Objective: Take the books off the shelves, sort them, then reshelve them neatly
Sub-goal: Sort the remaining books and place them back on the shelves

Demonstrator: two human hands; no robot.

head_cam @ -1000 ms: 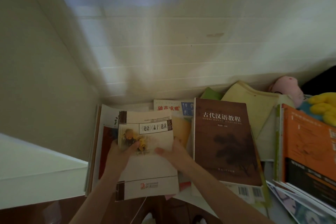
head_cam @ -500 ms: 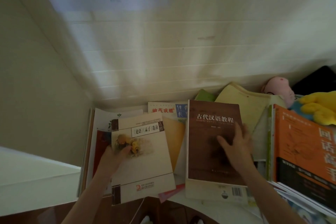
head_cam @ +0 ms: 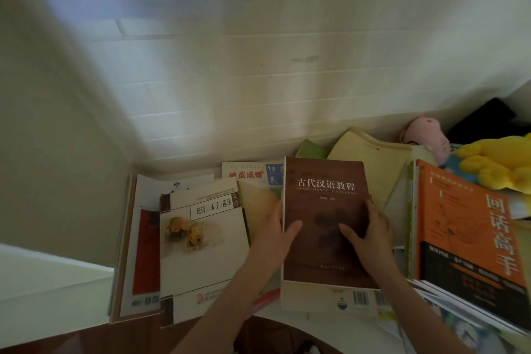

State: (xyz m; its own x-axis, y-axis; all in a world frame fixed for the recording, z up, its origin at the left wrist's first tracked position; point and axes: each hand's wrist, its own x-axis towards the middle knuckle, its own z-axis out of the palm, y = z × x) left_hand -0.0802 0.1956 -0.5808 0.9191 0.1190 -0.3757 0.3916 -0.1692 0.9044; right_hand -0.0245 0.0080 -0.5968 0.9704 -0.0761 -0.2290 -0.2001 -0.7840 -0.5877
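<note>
My left hand (head_cam: 274, 236) and right hand (head_cam: 370, 234) grip the brown book's (head_cam: 324, 201) sides atop the middle pile (head_cam: 324, 297) at the table's (head_cam: 275, 312) front edge; I judge sorting midway, reshelving not begun.

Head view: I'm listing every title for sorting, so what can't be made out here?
In the head view:
- Barcoded book: title covered by the brown book.
- Red-and-white book: title hidden under the cream book.
- Orange book: small print blurred, right side cut by the frame edge.
- Black object at back right: too dark to identify.
</note>
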